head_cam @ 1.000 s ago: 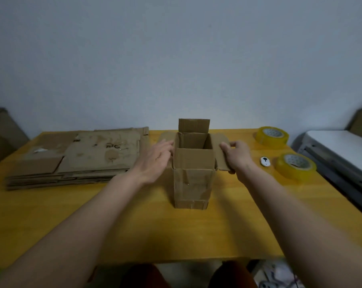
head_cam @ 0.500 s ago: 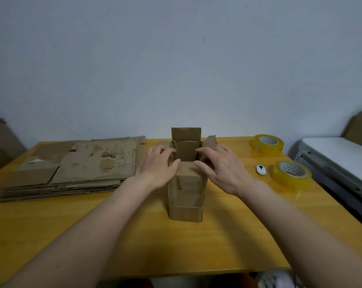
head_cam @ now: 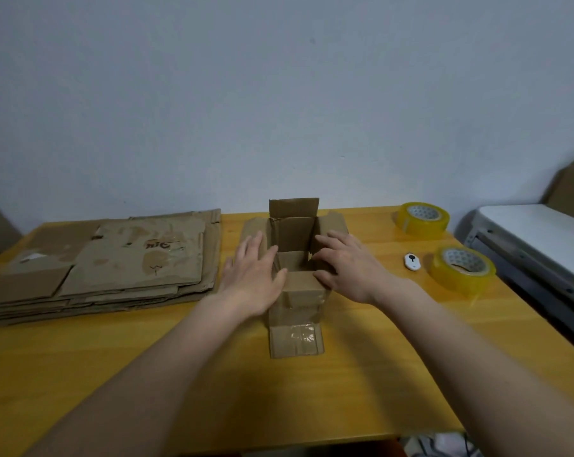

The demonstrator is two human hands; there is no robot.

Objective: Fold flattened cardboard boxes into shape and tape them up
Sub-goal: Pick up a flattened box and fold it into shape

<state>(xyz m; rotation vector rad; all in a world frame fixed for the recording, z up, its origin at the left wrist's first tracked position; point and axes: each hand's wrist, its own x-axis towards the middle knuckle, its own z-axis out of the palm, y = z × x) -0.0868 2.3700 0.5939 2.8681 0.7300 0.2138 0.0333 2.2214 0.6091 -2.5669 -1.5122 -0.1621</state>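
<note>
Behind everything stands a plain pale wall (head_cam: 279,94), and in front of it sits a yellow wooden bench (head_cam: 180,374). On the left part of the bench lies a big stack of flat cardboard boxes (head_cam: 114,268), brown and a bit stained. At the right edge of the view, past the bench, is a white and grey thing (head_cam: 536,245); I cannot tell what it is.

In the middle of the bench stands a small cardboard box (head_cam: 295,311), upright, with its top open. Its back flap sticks straight up. Its side flaps lean out to the left and right. Shiny clear tape shows on the front near the bottom.

The left hand (head_cam: 251,278) rests flat against the left side of the box top, with its fingers (head_cam: 254,245) straight and spread on the left flap. The right hand (head_cam: 348,267) is at the right side of the box top, with its fingers (head_cam: 325,255) loosely bent and touching the rim.

Two rolls of yellow tape lie on the right part of the bench. The far tape roll (head_cam: 422,220) is near the wall, and the near tape roll (head_cam: 462,270) is closer. Just beside the near roll lies a small white cutter (head_cam: 412,261).
</note>
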